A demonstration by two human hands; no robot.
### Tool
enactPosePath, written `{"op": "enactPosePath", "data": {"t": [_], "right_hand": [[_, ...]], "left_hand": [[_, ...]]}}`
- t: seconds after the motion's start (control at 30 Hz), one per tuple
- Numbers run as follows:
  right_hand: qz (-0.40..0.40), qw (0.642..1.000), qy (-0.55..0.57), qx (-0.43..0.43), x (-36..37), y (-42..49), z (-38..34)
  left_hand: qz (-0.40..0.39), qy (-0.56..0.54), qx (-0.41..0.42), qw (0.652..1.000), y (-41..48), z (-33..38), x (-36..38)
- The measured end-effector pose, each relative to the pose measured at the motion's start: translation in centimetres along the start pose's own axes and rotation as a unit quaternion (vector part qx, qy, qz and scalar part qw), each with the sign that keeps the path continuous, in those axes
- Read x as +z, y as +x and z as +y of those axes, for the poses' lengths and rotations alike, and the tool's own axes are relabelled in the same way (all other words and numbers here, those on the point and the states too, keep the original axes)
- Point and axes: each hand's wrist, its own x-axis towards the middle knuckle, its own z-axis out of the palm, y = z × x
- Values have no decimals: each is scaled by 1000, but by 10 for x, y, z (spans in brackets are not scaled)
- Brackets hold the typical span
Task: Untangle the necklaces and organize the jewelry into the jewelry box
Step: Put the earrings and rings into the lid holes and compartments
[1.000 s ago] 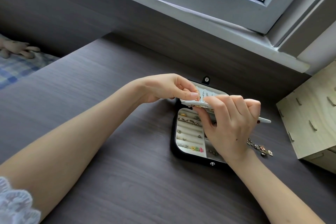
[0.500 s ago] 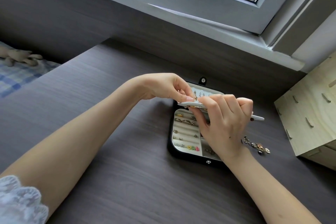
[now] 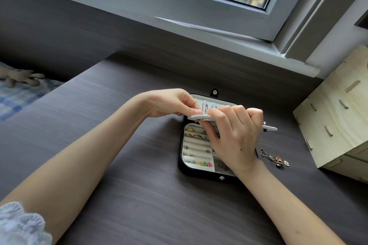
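**A:** Head view, the only one. Whereabouts of the jewelry box (image 3: 199,174)?

**B:** Open on the counter (image 3: 119,165), beneath both hands. Rings (image 3: 196,136) tucked into its rolls, loose jewelry (image 3: 275,158) just beside it, to the right.

**A:** And the hands?

**B:** Both clamped on the earring panel (image 3: 268,127), raised over the box. Left hand (image 3: 169,103) pinching one end, right hand (image 3: 235,137) curled round the middle.

**A:** Handling?

**B:** Probably light, thin, somewhat bendy. Studs tiny, slippery, easily dropped. Best held by the panel's bare edges, never by the earrings. Loose pieces: pick singly, pinching the body, not the fine posts. Necklaces: impossible to tell apart at this size.
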Motion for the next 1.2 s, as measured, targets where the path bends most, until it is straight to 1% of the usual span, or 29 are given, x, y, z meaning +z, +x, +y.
{"op": "enactPosePath", "data": {"t": [0.13, 0.23, 0.37, 0.5, 0.57, 0.67, 0.73, 0.83, 0.9, 1.0, 1.07, 1.13, 1.2], "right_hand": [[-3, 1000, -3, 4, -1, 2, 0], [-22, 999, 0, 25, 1, 10, 3], [-127, 990, 43, 38, 7, 33, 14], [-210, 970, 86, 88, 16, 51, 26], [-238, 962, 92, 97, 20, 53, 30], [-288, 943, 109, 126, 15, 53, 40], [-292, 936, 126, 151, 0, 52, 51], [-261, 932, 137, 209, -31, 42, 73], [-280, 915, 130, 259, -53, 26, 90], [-377, 864, 76, 324, -77, -7, 112], [-432, 832, 51, 345, -86, -26, 119], [-458, 814, 49, 355, -90, -36, 120], [-467, 808, 48, 357, -90, -40, 118]], "left_hand": [[4, -10, 5, 1000, -3, 1, -1], [36, -37, 14, 999, -8, 0, -5], [95, -79, 2, 992, -13, -4, -2], [131, -109, -6, 985, -11, -13, 6], [159, -120, 4, 980, -11, -15, 11], [176, -102, 35, 978, -10, -12, 21], [221, -96, 40, 970, -8, -8, 27], [280, -93, 31, 955, -3, -8, 33], [308, -82, 32, 947, 2, -12, 36], [339, -57, 43, 938, 9, -16, 38], [344, -48, 47, 936, 12, -15, 39], [351, -53, 43, 934, 13, -15, 40], [350, -65, 39, 934, 13, -15, 43]]}}
